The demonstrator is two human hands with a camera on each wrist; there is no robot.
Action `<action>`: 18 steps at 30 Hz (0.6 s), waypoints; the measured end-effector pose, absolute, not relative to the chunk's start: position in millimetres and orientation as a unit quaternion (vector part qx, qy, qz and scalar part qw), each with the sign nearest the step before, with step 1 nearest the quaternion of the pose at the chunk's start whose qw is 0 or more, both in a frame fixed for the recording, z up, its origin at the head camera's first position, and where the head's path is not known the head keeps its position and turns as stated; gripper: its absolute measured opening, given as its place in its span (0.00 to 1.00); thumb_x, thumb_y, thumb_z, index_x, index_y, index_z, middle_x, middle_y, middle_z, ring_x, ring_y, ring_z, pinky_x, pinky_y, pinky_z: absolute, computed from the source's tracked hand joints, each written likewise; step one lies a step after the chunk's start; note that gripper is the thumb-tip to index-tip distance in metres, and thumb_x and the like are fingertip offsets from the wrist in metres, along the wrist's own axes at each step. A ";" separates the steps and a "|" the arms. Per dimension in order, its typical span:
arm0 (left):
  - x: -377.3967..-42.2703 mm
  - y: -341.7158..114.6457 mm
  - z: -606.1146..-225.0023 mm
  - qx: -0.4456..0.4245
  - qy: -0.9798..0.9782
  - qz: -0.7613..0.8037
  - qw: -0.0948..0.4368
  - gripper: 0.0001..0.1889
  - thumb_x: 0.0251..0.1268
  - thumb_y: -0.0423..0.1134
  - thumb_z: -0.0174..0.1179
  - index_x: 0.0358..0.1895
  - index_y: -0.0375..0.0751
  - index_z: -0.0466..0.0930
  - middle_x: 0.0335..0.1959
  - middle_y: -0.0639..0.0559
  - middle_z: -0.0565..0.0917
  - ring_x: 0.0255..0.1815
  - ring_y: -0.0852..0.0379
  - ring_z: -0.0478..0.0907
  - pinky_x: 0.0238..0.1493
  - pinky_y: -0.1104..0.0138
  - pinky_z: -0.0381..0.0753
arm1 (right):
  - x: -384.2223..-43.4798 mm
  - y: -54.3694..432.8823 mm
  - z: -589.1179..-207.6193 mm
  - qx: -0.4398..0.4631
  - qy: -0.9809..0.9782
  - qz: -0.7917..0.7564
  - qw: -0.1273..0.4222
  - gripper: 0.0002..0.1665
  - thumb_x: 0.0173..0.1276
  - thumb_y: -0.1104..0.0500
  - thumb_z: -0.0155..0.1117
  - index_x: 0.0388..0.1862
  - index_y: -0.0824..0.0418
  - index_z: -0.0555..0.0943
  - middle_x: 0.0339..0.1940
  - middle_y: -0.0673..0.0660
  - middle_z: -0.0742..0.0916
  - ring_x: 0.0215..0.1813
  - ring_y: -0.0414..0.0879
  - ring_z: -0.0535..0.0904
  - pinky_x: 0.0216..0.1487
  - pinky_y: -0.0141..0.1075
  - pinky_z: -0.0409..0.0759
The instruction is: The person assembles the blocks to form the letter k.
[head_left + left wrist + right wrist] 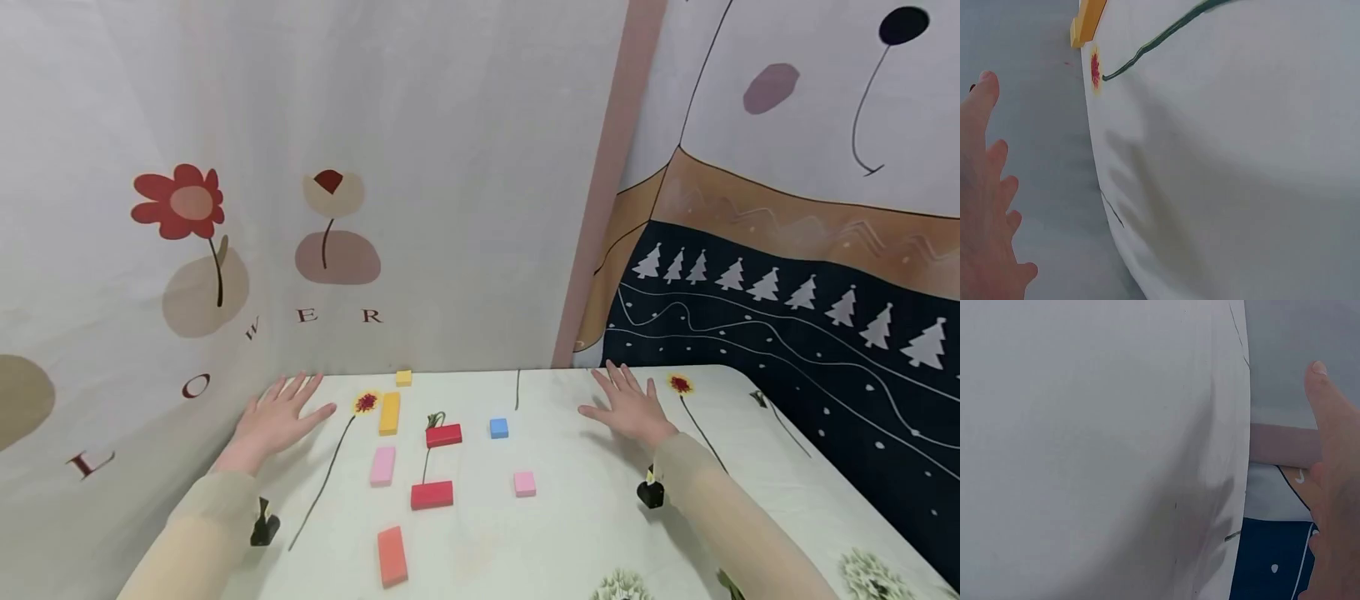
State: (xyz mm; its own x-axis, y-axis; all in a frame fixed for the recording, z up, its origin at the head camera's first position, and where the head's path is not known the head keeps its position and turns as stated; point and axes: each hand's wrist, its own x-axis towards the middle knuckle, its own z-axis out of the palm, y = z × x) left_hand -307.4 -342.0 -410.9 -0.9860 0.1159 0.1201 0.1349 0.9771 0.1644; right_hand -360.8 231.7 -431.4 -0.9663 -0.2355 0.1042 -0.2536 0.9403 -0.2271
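Note:
My left hand (276, 423) is held above the far left of the white table, fingers spread and holding nothing. On the far right, my right hand (628, 408) is likewise spread, its shadow falling on the cloth. Between them lie several blocks: a small yellow block (403, 378), a long yellow block (389, 414), a long pink block (382, 467), a red block (444, 435), another red block (432, 495), an orange-red block (392, 557), a blue cube (498, 428) and a small pink block (525, 484). The left wrist view shows the long yellow block (1092, 19) beyond the thumb.
A white tablecloth (480, 546) printed with flowers covers the table. Behind it hangs a pale curtain (465, 208) with printed flowers and letters. To the right, a dark cloth with white trees (765, 321) hangs along the table's side. A black wrist device (650, 492) sits at the right cuff.

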 end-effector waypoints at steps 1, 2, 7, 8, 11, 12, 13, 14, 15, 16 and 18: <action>-307.5 -341.6 -411.0 -0.065 -0.993 -0.087 0.055 0.45 0.68 0.71 0.39 0.78 0.44 0.47 0.76 0.32 0.49 0.74 0.28 0.41 0.63 0.28 0.37 | -360.8 231.5 -431.3 0.125 -0.984 0.120 0.039 0.52 0.65 0.28 0.53 0.78 0.57 0.56 0.78 0.67 0.51 0.77 0.65 0.40 0.66 0.72 0.33; -307.7 -341.2 -411.2 -0.066 -0.992 -0.089 0.056 0.45 0.68 0.71 0.39 0.78 0.44 0.46 0.76 0.32 0.49 0.74 0.28 0.41 0.63 0.28 0.37 | -360.7 231.1 -431.0 0.125 -0.984 0.120 0.039 0.52 0.65 0.28 0.53 0.78 0.57 0.56 0.78 0.66 0.51 0.77 0.65 0.40 0.66 0.72 0.33; -301.3 -339.9 -410.8 -0.073 -0.991 -0.092 0.064 0.45 0.68 0.71 0.39 0.78 0.45 0.47 0.75 0.33 0.51 0.74 0.28 0.41 0.63 0.28 0.38 | -358.8 225.9 -430.7 0.139 -0.982 0.120 0.042 0.52 0.65 0.29 0.54 0.78 0.55 0.56 0.78 0.66 0.52 0.77 0.65 0.41 0.66 0.72 0.34; -299.1 -339.3 -410.1 -0.077 -0.991 -0.092 0.067 0.44 0.68 0.71 0.40 0.78 0.45 0.48 0.75 0.33 0.51 0.74 0.29 0.42 0.63 0.28 0.38 | -358.0 224.4 -430.7 0.145 -0.981 0.119 0.042 0.51 0.65 0.29 0.54 0.78 0.55 0.56 0.78 0.66 0.53 0.77 0.65 0.41 0.66 0.72 0.35; -291.7 -335.7 -406.7 -0.091 -0.988 -0.092 0.080 0.43 0.68 0.70 0.40 0.78 0.47 0.49 0.76 0.35 0.52 0.74 0.30 0.43 0.64 0.29 0.39 | -353.9 218.2 -429.9 0.163 -0.978 0.117 0.045 0.51 0.65 0.29 0.55 0.78 0.55 0.56 0.78 0.66 0.54 0.77 0.65 0.42 0.66 0.72 0.36; -289.0 -333.7 -404.9 -0.098 -0.987 -0.095 0.086 0.43 0.68 0.69 0.41 0.77 0.47 0.50 0.76 0.35 0.52 0.74 0.30 0.43 0.65 0.30 0.40 | -351.9 215.4 -429.3 0.171 -0.977 0.120 0.048 0.51 0.65 0.30 0.56 0.78 0.55 0.56 0.78 0.66 0.54 0.77 0.65 0.43 0.66 0.72 0.36; -286.4 -331.2 -403.1 -0.105 -0.985 -0.097 0.092 0.42 0.69 0.69 0.42 0.77 0.47 0.51 0.75 0.35 0.53 0.74 0.31 0.44 0.65 0.30 0.40 | -349.9 212.4 -428.9 0.178 -0.975 0.120 0.051 0.51 0.64 0.30 0.56 0.78 0.55 0.56 0.78 0.65 0.55 0.77 0.64 0.44 0.66 0.72 0.37; -283.6 -328.4 -401.5 -0.112 -0.984 -0.101 0.097 0.41 0.69 0.68 0.43 0.77 0.47 0.52 0.75 0.36 0.54 0.74 0.32 0.45 0.65 0.31 0.41 | -347.1 208.9 -428.0 0.183 -0.974 0.122 0.053 0.51 0.64 0.30 0.57 0.78 0.54 0.56 0.78 0.64 0.55 0.77 0.64 0.44 0.67 0.72 0.37; -281.2 -325.5 -400.3 -0.119 -0.982 -0.106 0.101 0.40 0.69 0.67 0.44 0.77 0.47 0.53 0.75 0.36 0.55 0.74 0.32 0.45 0.66 0.31 0.42 | -344.4 205.1 -427.3 0.190 -0.972 0.124 0.056 0.51 0.64 0.30 0.57 0.78 0.54 0.57 0.78 0.64 0.55 0.77 0.64 0.45 0.67 0.72 0.38; -279.1 -322.3 -399.4 -0.127 -0.980 -0.112 0.104 0.40 0.69 0.66 0.45 0.76 0.47 0.54 0.75 0.37 0.55 0.74 0.32 0.46 0.66 0.32 0.43 | -341.5 201.2 -426.7 0.197 -0.971 0.125 0.059 0.51 0.64 0.31 0.58 0.78 0.54 0.57 0.78 0.63 0.55 0.77 0.64 0.45 0.67 0.71 0.39; -276.3 -315.5 -399.2 -0.142 -0.976 -0.123 0.108 0.38 0.69 0.65 0.47 0.76 0.47 0.57 0.75 0.37 0.57 0.74 0.32 0.47 0.66 0.33 0.46 | -335.1 192.6 -425.6 0.211 -0.967 0.131 0.060 0.51 0.63 0.31 0.59 0.78 0.53 0.57 0.78 0.62 0.55 0.77 0.63 0.45 0.67 0.71 0.40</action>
